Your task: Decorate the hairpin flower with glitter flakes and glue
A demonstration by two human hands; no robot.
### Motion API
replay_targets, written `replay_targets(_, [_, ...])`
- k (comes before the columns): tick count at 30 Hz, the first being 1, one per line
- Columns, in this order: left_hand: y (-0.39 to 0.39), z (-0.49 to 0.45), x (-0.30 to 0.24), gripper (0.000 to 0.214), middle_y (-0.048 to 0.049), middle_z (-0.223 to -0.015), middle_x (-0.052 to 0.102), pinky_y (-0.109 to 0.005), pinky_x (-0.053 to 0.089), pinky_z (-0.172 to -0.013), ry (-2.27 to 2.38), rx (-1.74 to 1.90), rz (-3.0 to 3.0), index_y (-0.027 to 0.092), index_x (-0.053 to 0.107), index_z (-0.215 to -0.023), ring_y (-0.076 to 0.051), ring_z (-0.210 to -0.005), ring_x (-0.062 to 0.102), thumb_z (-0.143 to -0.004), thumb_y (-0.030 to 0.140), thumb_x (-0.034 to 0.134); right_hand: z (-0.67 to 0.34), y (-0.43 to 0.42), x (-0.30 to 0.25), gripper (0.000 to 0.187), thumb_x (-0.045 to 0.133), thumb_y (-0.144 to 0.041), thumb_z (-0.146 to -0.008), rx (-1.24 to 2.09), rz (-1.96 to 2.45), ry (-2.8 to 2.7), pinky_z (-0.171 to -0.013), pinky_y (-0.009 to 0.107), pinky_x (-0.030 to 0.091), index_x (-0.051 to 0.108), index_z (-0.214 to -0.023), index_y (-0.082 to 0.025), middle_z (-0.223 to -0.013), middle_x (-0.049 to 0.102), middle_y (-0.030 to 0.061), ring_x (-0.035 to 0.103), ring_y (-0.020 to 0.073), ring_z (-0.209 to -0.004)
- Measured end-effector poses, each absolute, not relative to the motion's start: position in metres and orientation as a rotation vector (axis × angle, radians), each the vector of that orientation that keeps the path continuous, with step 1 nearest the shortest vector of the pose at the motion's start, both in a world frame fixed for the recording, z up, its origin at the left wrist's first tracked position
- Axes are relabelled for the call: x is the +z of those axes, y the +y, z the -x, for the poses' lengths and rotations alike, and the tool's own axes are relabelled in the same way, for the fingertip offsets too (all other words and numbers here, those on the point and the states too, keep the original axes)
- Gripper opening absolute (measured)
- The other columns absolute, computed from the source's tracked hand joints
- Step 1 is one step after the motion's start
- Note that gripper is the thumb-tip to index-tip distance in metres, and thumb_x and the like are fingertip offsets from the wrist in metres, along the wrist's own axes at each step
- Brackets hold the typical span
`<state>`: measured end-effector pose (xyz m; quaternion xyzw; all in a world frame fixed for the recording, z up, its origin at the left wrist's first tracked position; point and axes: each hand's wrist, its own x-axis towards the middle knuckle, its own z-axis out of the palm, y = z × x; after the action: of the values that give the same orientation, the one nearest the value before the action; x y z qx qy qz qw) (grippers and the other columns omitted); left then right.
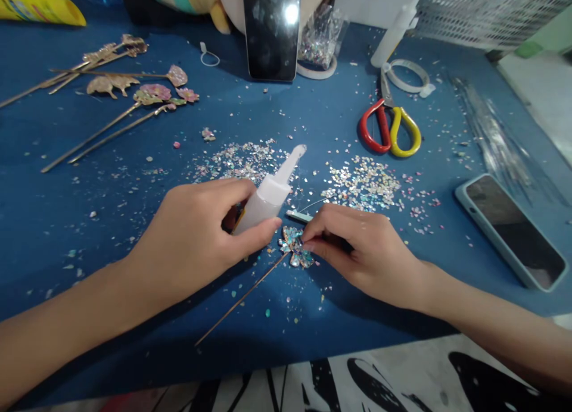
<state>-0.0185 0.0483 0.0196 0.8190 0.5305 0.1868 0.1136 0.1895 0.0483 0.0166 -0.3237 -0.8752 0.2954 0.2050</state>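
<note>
My left hand (pixel 201 227) is wrapped round a white glue bottle (pixel 270 194), its long nozzle tilted up and away to the right. Just below the bottle lies a flower hairpin (pixel 289 239) with shiny blue-green petals, and its thin golden stem runs toward the table's near edge. The thumb and forefinger of my right hand (pixel 366 251) pinch the right side of the flower; whether a small flake is between them is hidden. A pale narrow strip (pixel 298 216) touches the right fingers from behind. Glittery flakes (pixel 364 183) are scattered beyond both hands.
Several golden hairpins (pixel 152 93) lie at the far left. Red-and-yellow-handled scissors (pixel 389 123) rest beside a tape roll (pixel 407 77). A phone (pixel 512 230) lies at the right, and another dark phone (pixel 271 34) stands upright at the back. Thin wires (pixel 496 135) lie at the right edge.
</note>
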Motion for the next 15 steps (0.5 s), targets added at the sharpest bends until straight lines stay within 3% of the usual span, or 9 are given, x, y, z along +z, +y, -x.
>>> replay_targets(15, [0.0475,0.0176,0.0202,0.030,0.0040,-0.051,0.044,-0.022,0.028,-0.043,1.539,0.495,-2.355,0.018,0.046,-0.060,-0.009,-0.045,0.040,-0.078,0.041,0.049,-0.1904,0.0484,0.0161,0.010,0.049,-0.004,-0.080,0.817,0.899,-2.459,-0.057,0.016,0.037,0.055,-0.077,-0.010,-0.071,0.055,0.0010,0.048,0.0051,-0.063])
